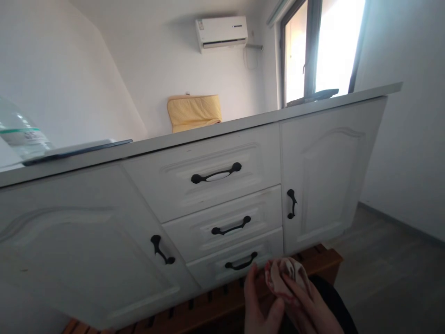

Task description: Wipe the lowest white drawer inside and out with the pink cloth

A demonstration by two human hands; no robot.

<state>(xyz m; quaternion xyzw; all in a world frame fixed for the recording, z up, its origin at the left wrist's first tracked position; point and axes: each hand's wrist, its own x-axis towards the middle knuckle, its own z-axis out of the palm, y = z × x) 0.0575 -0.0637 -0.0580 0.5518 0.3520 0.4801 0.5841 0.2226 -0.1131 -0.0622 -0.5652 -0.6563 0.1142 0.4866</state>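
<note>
Bottle: clear plastic with a green band, cut by the picture's edge, on the cabinet's top.
Slab: flat, dark-edged, just beside the bottle.
Left door: shut; dark handle near its right edge.
Yellow cover: beyond the cabinet.
Slatted wood: brown, low, along the cabinet's foot.
Drawers: three, stacked, all shut, each with a dark handle.
Air conditioner: high on the far wall.
Left hand: half open, thumb and fingers curved apart beside the cloth; whether it touches cannot be told.
Cloth: pale, red-edged, bunched, in front of the lowest drawer, between the hands.
Right hand: closed on the cloth, fingers across it.
Right door: shut.
Window: bright, behind the cabinet.
</note>
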